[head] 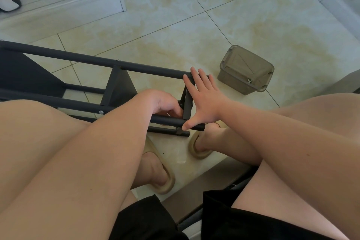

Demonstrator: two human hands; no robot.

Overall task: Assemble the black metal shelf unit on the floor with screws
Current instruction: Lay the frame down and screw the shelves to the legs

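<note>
the right hand (206, 101) is spread flat and open across the end of the black metal shelf unit (120, 87). its fingertips rest on the upper tube (152, 68) and its thumb on the lower tube (169, 120), bracing the end panel (188, 103) between them. the left hand (165, 103) is tucked in on the inner side of that panel where it meets the lower tube, fingers curled. whether it pinches a screw, a tool or nothing is hidden, so i cannot tell.

the shelf unit lies on its side on the tiled floor (194, 31), just in front of the seated person's knees and running off to the left. one silver screw head (101, 112) already sits in the lower tube at the middle panel, so that joint looks done. the step in hand appears to be fixing the end panel to the tubes. the next move likely calls for holding the panel square with the right hand while the left lines a screw up with its hole and starts it straight. the risk is the panel slipping out of line.

a translucent grey-brown plastic box (246, 70) sits on the floor near the end of the shelf unit, apart from it. a small silvery spanner-like piece (249, 80) shows through its wall. what else it holds, if anything, i cannot make out.
</note>
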